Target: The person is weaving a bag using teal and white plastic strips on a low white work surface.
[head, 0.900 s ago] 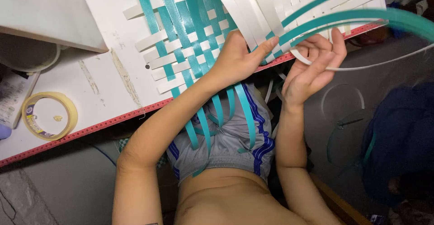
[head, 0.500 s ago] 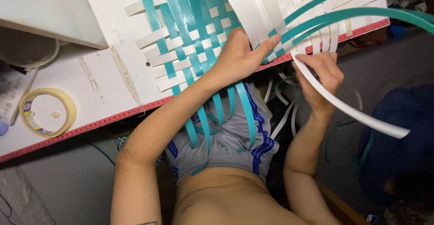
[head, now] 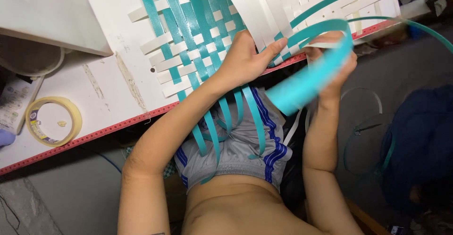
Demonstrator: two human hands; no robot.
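White table (head: 118, 74) with a red-trimmed near edge fills the upper left; grey floor lies below it. A woven mat (head: 203, 32) of teal and white strips lies flat on the table, reaching to the near edge, with loose teal ends hanging off the edge over the person's grey shorts (head: 236, 150).

Left hand (head: 245, 58): forearm rises from lower left, wrist straight, palm pressed down on the mat at the near edge. Fingers spread and flat, thumb pointing right toward the other hand. No strip pinched; the hand only weighs the weave down.

Right hand (head: 335, 70): forearm nearly vertical, elbow low, wrist bent inward just off the table edge. Fingers curled shut around a teal strip (head: 306, 81), which is motion-blurred. The strip bows up from the hand over the mat toward the far right corner, and its free end sticks down-left below the fist, in front of the shorts.

Tape roll (head: 53, 121), yellowish, lies flat near the left end of the table, well apart from both hands. Loose strip loops (head: 363, 136) lie on the floor to the right.
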